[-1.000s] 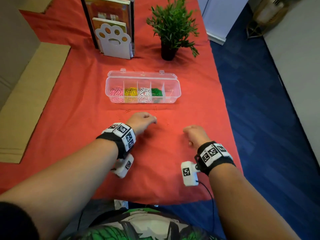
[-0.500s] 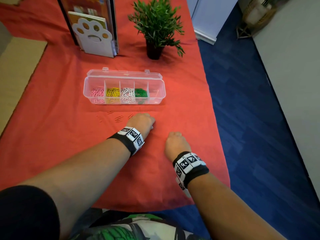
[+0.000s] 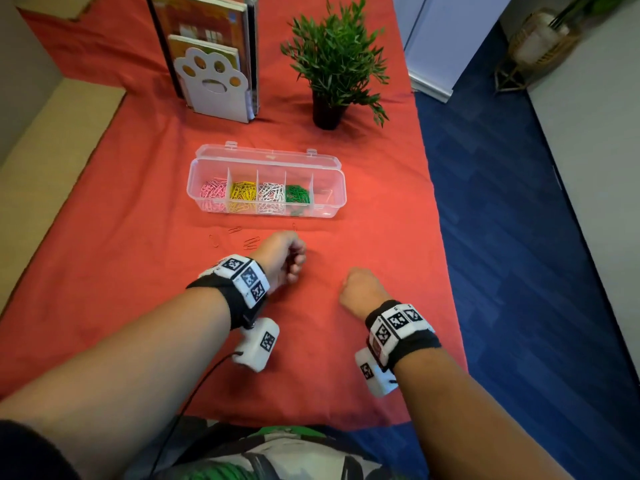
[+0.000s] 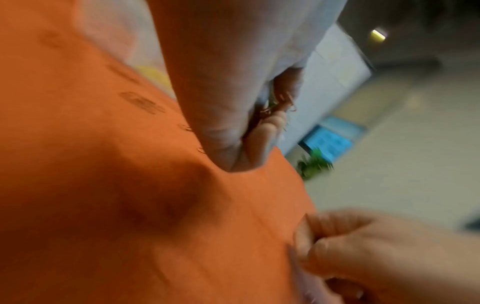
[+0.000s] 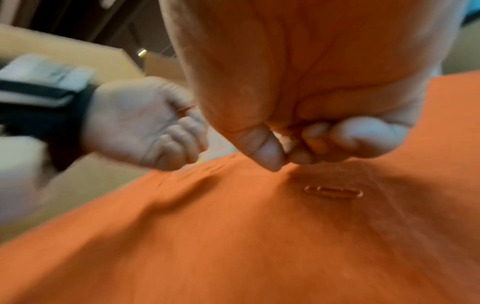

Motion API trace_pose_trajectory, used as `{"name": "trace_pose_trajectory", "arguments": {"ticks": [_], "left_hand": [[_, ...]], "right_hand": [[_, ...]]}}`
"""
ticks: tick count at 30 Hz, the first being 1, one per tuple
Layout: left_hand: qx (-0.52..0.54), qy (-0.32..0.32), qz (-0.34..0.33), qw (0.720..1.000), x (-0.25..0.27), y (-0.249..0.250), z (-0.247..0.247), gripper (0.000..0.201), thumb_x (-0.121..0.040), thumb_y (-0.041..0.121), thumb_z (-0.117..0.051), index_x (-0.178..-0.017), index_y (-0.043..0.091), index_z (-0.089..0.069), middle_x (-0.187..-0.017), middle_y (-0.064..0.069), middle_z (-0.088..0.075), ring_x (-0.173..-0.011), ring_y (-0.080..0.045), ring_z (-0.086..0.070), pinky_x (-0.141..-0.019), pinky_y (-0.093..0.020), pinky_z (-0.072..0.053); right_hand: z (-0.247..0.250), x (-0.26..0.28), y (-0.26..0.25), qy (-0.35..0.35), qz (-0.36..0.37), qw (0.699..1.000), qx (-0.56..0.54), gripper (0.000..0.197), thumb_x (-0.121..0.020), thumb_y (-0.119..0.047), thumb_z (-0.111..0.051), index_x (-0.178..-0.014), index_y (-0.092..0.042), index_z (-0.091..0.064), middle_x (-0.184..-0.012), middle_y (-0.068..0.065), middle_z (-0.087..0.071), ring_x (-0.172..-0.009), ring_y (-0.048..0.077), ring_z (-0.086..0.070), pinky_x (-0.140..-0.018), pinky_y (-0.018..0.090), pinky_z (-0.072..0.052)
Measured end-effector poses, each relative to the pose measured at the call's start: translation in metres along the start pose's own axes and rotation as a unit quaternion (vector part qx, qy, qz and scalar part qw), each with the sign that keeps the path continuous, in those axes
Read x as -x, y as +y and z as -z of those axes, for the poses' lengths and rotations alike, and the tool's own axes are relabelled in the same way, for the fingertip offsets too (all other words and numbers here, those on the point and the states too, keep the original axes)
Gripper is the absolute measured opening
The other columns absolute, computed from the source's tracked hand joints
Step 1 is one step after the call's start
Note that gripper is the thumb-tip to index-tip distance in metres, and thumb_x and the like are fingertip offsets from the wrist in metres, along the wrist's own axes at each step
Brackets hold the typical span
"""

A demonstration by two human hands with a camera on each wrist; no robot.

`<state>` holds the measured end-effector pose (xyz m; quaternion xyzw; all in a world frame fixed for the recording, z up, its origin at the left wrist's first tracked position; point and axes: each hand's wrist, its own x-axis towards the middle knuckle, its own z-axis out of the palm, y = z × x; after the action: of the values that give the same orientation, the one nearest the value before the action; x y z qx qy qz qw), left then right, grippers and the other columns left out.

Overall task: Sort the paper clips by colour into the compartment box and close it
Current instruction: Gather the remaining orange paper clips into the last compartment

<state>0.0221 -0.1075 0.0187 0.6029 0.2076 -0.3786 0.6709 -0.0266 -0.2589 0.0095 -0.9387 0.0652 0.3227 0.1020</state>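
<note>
A clear compartment box (image 3: 266, 188) is sitting open on a red tablecloth (image 3: 104, 258), its lid (image 3: 266, 157) folded back on the far side. Pink clips (image 3: 214, 194) are filling the leftmost compartment, with yellow clips (image 3: 243, 195), white clips (image 3: 271, 196) and green clips (image 3: 297, 195) lying in the next three in turn; the compartment at the right end is showing only a faint outline that cannot be made out. Just in front of the box, a few orange paper clips (image 3: 242, 237) are lying loose on the cloth, hard to pick out against it.

Nearer than those clips, the left hand (image 3: 282, 258) is hovering with its fingers curled into the palm around a small bunch of orange clips (image 4: 279, 103), seen in the left wrist view. To the right of it and further from the box, the right hand (image 3: 362, 289) is held low over the cloth with its fingers tucked under and thumb tip (image 5: 267, 156) pressed against them; whether it is pinching anything cannot be told. A single orange clip (image 5: 333, 191) is lying flat on the cloth just beside that thumb.

Beyond the box, a paw-shaped bookend (image 3: 214, 84) is propping up books (image 3: 204, 26), and a potted plant (image 3: 334, 60) is standing to its right.
</note>
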Motion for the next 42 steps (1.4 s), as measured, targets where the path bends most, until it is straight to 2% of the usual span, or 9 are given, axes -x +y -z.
{"name": "trace_pose_trajectory", "arguments": {"ticks": [4,10,19,25,31,33,36,39,42], "left_hand": [[0.121,-0.045,0.020,0.991,0.016,0.000,0.024,0.029,-0.080,0.018,-0.032,-0.071,0.011,-0.059,-0.055,-0.001,-0.054,-0.046,-0.013,-0.048,-0.044,-0.017,-0.040],[0.121,0.036,0.036,0.991,0.018,-0.005,0.033,0.023,-0.088,0.012,-0.033,-0.088,0.009,-0.055,-0.077,-0.006,-0.056,-0.067,-0.017,-0.054,-0.066,-0.029,-0.051],[0.131,-0.045,-0.024,0.990,0.019,0.050,-0.008,0.016,-0.087,0.016,-0.035,-0.080,0.013,-0.049,-0.077,-0.003,-0.051,-0.071,-0.016,-0.050,-0.078,-0.029,-0.043],[0.173,-0.028,-0.094,0.980,0.012,0.102,-0.038,0.011,-0.086,0.010,-0.038,-0.077,0.014,-0.043,-0.069,-0.001,-0.042,-0.049,-0.011,-0.045,-0.051,-0.022,-0.044],[0.085,0.071,-0.105,0.988,-0.004,0.099,-0.029,0.017,-0.075,0.017,-0.052,-0.092,0.014,-0.050,-0.101,-0.001,-0.050,-0.091,-0.019,-0.054,-0.082,-0.032,-0.052],[0.014,0.117,-0.128,0.985,-0.007,0.088,-0.017,0.011,-0.073,0.014,-0.053,-0.084,0.014,-0.054,-0.100,-0.006,-0.054,-0.100,-0.025,-0.057,-0.091,-0.043,-0.051],[-0.053,0.169,-0.167,0.970,-0.010,0.059,0.006,0.027,-0.083,0.003,-0.049,-0.101,0.016,-0.063,-0.095,-0.002,-0.060,-0.086,-0.016,-0.055,-0.083,-0.031,-0.048],[-0.120,0.199,-0.182,0.955,-0.002,0.026,0.035,0.021,-0.084,0.004,-0.053,-0.096,0.016,-0.064,-0.095,-0.005,-0.062,-0.086,-0.016,-0.054,-0.078,-0.028,-0.042],[-0.163,0.235,-0.184,0.940,0.003,0.004,0.065,0.017,-0.084,0.002,-0.055,-0.094,0.012,-0.064,-0.098,-0.011,-0.066,-0.094,-0.023,-0.060,-0.086,-0.030,-0.043]], "right_hand": [[0.017,-0.004,0.016,0.037,-0.040,0.997,-0.047,0.033,-0.095,-0.018,-0.038,-0.112,0.003,-0.058,-0.120,0.024,-0.060,-0.113,0.034,-0.056,-0.093,0.031,-0.042],[0.012,0.000,0.018,-0.042,-0.056,0.996,0.055,0.046,-0.087,-0.038,-0.054,-0.119,-0.006,-0.056,-0.126,0.016,-0.058,-0.118,0.031,-0.055,-0.096,0.032,-0.045],[-0.008,0.010,0.002,0.024,-0.011,0.992,0.124,0.038,-0.088,-0.007,-0.036,-0.117,-0.005,-0.060,-0.123,0.016,-0.060,-0.113,0.031,-0.059,-0.093,0.038,-0.050],[0.011,0.008,0.016,0.028,0.008,1.000,0.005,0.030,-0.091,-0.010,-0.042,-0.116,0.003,-0.055,-0.125,0.022,-0.057,-0.117,0.033,-0.054,-0.096,0.032,-0.042],[0.024,-0.009,0.030,0.057,-0.017,0.947,-0.317,0.023,-0.085,-0.005,-0.044,-0.069,-0.021,-0.050,-0.073,0.002,-0.058,-0.065,0.019,-0.053,-0.056,0.027,-0.039],[0.032,-0.016,0.028,0.090,-0.024,0.906,-0.413,0.027,-0.086,-0.002,-0.044,-0.071,-0.024,-0.051,-0.066,-0.003,-0.053,-0.055,0.011,-0.045,-0.050,0.023,-0.036],[0.054,-0.028,0.017,0.176,0.018,0.870,-0.461,0.029,-0.089,-0.005,-0.041,-0.075,-0.026,-0.056,-0.067,-0.005,-0.052,-0.057,0.010,-0.045,-0.056,0.023,-0.037],[0.083,-0.042,-0.004,0.273,0.065,0.872,-0.402,0.024,-0.089,-0.008,-0.039,-0.088,-0.018,-0.060,-0.084,0.001,-0.058,-0.077,0.015,-0.051,-0.074,0.030,-0.042],[0.102,-0.056,-0.031,0.350,0.102,0.878,-0.311,0.024,-0.090,-0.004,-0.038,-0.098,-0.005,-0.060,-0.106,0.012,-0.057,-0.096,0.017,-0.049,-0.078,0.016,-0.030]]}}
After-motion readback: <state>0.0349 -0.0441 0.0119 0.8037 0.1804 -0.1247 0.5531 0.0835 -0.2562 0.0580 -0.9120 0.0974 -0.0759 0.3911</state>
